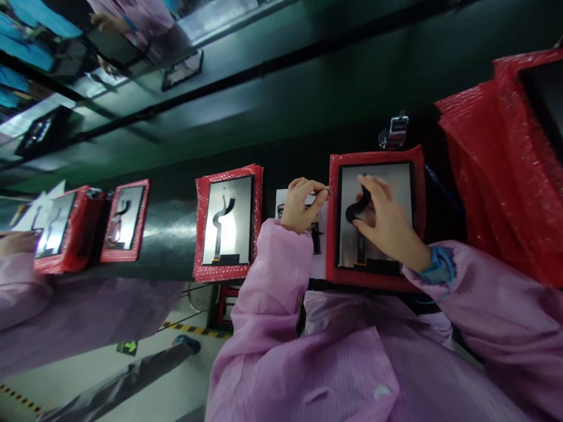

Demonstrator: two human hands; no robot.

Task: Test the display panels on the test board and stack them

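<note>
A flat display panel [378, 243] with a silvery back and dark border lies on red bubble wrap [376, 282] in front of me. On it is a curved black ribbon cable [353, 213]. My right hand [385, 220] is over the panel, thumb and forefinger spread apart, their tips at the cable's curved part. Just left of the panel's edge, my left hand [303, 204] is closed in a pinch; whatever is at its fingertips is too small to name. Under that hand lies a white sheet [319, 266] with dark printed shapes, partly covered.
Another panel [237, 228] on red wrap lies to the left, with a smaller-looking one [127, 220] beyond. A metal counter [397, 130] stands behind my panel. Red bubble wrap [481, 135] is piled at right. A co-worker's sleeve [21, 284] shows at far left.
</note>
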